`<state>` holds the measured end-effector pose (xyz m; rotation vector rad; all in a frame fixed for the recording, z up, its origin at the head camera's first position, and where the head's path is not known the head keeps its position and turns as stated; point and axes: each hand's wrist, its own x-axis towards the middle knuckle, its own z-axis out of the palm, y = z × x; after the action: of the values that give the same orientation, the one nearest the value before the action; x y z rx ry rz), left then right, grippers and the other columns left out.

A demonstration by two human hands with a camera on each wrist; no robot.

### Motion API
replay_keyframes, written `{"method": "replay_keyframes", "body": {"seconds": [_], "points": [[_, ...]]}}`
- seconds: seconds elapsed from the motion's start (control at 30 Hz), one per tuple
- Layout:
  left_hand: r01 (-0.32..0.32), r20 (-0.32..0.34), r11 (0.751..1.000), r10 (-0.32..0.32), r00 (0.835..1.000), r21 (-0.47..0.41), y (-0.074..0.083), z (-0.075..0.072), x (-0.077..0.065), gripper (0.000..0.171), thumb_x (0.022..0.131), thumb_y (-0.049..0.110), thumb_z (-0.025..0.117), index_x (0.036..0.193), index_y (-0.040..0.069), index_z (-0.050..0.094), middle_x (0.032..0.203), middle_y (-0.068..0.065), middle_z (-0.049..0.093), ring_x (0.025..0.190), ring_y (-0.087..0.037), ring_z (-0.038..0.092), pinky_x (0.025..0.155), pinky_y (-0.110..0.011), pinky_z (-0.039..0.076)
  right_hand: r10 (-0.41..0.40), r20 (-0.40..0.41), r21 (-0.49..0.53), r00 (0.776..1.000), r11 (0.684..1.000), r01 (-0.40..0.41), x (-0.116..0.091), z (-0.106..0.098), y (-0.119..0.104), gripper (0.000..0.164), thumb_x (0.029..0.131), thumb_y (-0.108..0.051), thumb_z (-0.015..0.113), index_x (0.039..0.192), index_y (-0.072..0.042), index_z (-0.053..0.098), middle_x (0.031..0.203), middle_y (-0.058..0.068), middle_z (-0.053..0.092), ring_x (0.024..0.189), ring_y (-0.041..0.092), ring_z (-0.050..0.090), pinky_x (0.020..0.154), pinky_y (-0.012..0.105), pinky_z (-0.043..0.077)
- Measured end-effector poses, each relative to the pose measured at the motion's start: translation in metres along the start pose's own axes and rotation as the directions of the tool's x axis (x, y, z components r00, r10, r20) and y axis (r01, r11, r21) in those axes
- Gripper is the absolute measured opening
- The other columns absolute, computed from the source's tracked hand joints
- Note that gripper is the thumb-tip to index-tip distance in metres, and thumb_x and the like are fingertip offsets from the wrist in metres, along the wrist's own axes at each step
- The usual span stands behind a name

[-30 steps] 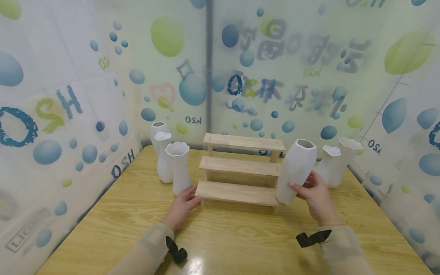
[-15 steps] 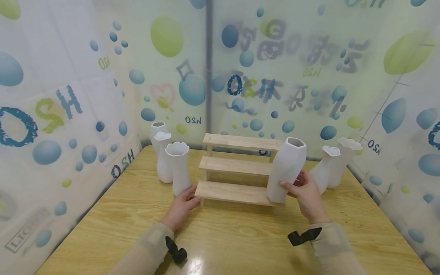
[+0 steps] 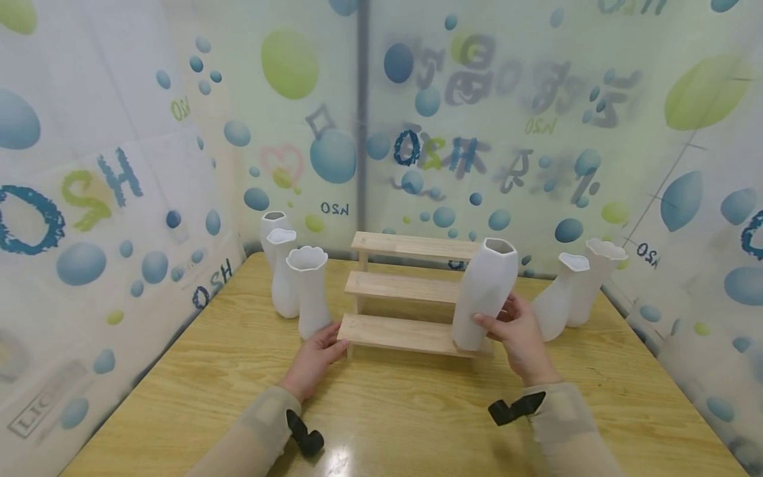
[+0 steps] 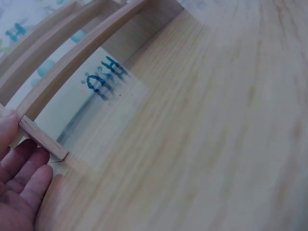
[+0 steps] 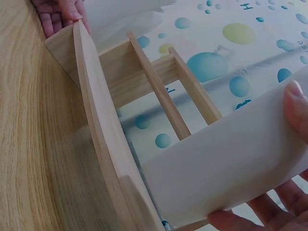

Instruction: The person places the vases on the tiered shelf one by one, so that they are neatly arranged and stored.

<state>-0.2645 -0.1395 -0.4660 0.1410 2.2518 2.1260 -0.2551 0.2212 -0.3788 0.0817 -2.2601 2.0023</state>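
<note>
A white faceted vase [image 3: 485, 291] leans slightly over the right end of the lowest step of a three-tier wooden display stand [image 3: 393, 331]. My right hand [image 3: 518, 338] grips the vase low on its right side, thumb in front and fingers behind. In the right wrist view the vase's base [image 5: 192, 197] is close over the lowest board [image 5: 103, 130]. With the thumb on top and fingers curled beneath, my left hand [image 3: 316, 358] holds the left end of that lowest step; in the left wrist view its fingers [image 4: 29, 168] lie beside the stand's leg [image 4: 43, 137].
Left of the stand, a scalloped-rim vase [image 3: 311, 291], a curvy vase [image 3: 283, 278] and an angular-mouthed vase [image 3: 271, 228] stand grouped. To the right are a slanting-necked vase [image 3: 557, 298] and a ruffled-rim vase [image 3: 596, 285]. Patterned curtains [image 3: 298, 119] surround the wooden table [image 3: 411, 417].
My right hand has carried the faceted vase leftward, from the stand's right edge to over its lowest step. The left hand has stayed at the stand's left end.
</note>
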Motion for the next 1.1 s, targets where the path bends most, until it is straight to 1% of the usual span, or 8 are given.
{"method": "replay_keyframes", "body": {"seconds": [0.17, 0.3, 0.47, 0.63, 0.87, 0.97, 1.07, 1.1], "points": [[-0.012, -0.006, 1.0, 0.012, 1.0, 0.002, -0.014, -0.001, 0.007, 0.057, 0.095, 0.019, 0.061, 0.146, 0.005, 0.039, 0.126, -0.016, 0.059, 0.113, -0.025, 0.055, 0.094, -0.036, 0.044, 0.0, 0.016, 0.014, 1.0, 1.0, -0.001, 0.002, 0.005, 0.001, 0.077, 0.083, -0.022, 0.077, 0.145, -0.013, 0.034, 0.138, 0.014, 0.046, 0.12, 0.032, 0.048, 0.091, 0.048, 0.048], [-0.014, -0.001, 1.0, 0.014, 1.0, 0.006, -0.016, -0.001, 0.007, 0.058, 0.095, 0.021, 0.062, 0.146, 0.006, 0.039, 0.126, -0.016, 0.059, 0.113, -0.024, 0.055, 0.093, -0.035, 0.045, 0.003, 0.022, 0.029, 1.0, 1.0, -0.004, 0.002, 0.009, 0.002, 0.077, 0.083, -0.02, 0.077, 0.145, -0.013, 0.033, 0.138, 0.014, 0.046, 0.12, 0.032, 0.048, 0.091, 0.048, 0.048], [-0.014, 0.006, 1.0, 0.013, 1.0, 0.006, -0.014, -0.002, 0.007, 0.057, 0.095, 0.021, 0.062, 0.146, 0.007, 0.039, 0.125, -0.016, 0.059, 0.111, -0.022, 0.056, 0.092, -0.032, 0.046, 0.012, 0.025, 0.039, 1.0, 0.999, -0.013, 0.003, 0.015, 0.001, 0.077, 0.082, -0.02, 0.078, 0.145, -0.013, 0.034, 0.139, 0.013, 0.045, 0.12, 0.032, 0.047, 0.093, 0.05, 0.047], [-0.024, 0.011, 1.0, 0.024, 1.0, 0.001, -0.013, -0.002, 0.006, 0.057, 0.096, 0.02, 0.061, 0.146, 0.005, 0.039, 0.125, -0.016, 0.059, 0.112, -0.024, 0.056, 0.093, -0.035, 0.045, 0.023, 0.017, 0.035, 1.0, 0.999, -0.024, 0.004, 0.021, 0.001, 0.077, 0.081, -0.022, 0.079, 0.144, -0.015, 0.035, 0.138, 0.013, 0.047, 0.119, 0.032, 0.048, 0.093, 0.051, 0.047], [-0.01, 0.008, 1.0, 0.01, 1.0, -0.001, -0.013, -0.002, 0.007, 0.057, 0.095, 0.017, 0.062, 0.146, 0.005, 0.039, 0.124, -0.016, 0.06, 0.112, -0.025, 0.055, 0.093, -0.035, 0.045, 0.034, 0.009, 0.034, 0.999, 0.999, -0.034, 0.005, 0.028, 0.0, 0.076, 0.081, -0.021, 0.079, 0.144, -0.015, 0.036, 0.136, 0.013, 0.047, 0.12, 0.032, 0.048, 0.093, 0.051, 0.047], [-0.014, 0.013, 1.0, 0.014, 1.0, -0.003, -0.005, -0.002, 0.003, 0.055, 0.096, 0.013, 0.06, 0.145, 0.003, 0.039, 0.123, -0.018, 0.06, 0.112, -0.026, 0.056, 0.093, -0.036, 0.045, 0.032, 0.01, 0.035, 0.999, 0.999, -0.032, 0.004, 0.03, -0.001, 0.075, 0.082, -0.02, 0.078, 0.144, -0.014, 0.036, 0.136, 0.014, 0.046, 0.12, 0.032, 0.047, 0.094, 0.052, 0.046], [-0.024, 0.02, 1.0, 0.024, 1.0, -0.002, 0.003, -0.001, -0.002, 0.055, 0.096, 0.012, 0.06, 0.145, 0.001, 0.039, 0.122, -0.018, 0.061, 0.111, -0.026, 0.056, 0.092, -0.035, 0.045, 0.029, 0.014, 0.039, 0.999, 0.999, -0.03, 0.005, 0.033, 0.0, 0.075, 0.083, -0.019, 0.078, 0.144, -0.014, 0.036, 0.136, 0.014, 0.046, 0.121, 0.032, 0.047, 0.094, 0.053, 0.045], [-0.025, 0.019, 1.0, 0.025, 0.999, -0.002, 0.002, -0.001, -0.001, 0.055, 0.096, 0.013, 0.06, 0.145, 0.001, 0.039, 0.122, -0.018, 0.061, 0.111, -0.026, 0.056, 0.091, -0.035, 0.045, 0.027, 0.014, 0.042, 1.0, 0.999, -0.028, 0.005, 0.033, 0.0, 0.075, 0.082, -0.019, 0.078, 0.144, -0.015, 0.036, 0.136, 0.014, 0.046, 0.12, 0.032, 0.047, 0.094, 0.053, 0.046]]}}
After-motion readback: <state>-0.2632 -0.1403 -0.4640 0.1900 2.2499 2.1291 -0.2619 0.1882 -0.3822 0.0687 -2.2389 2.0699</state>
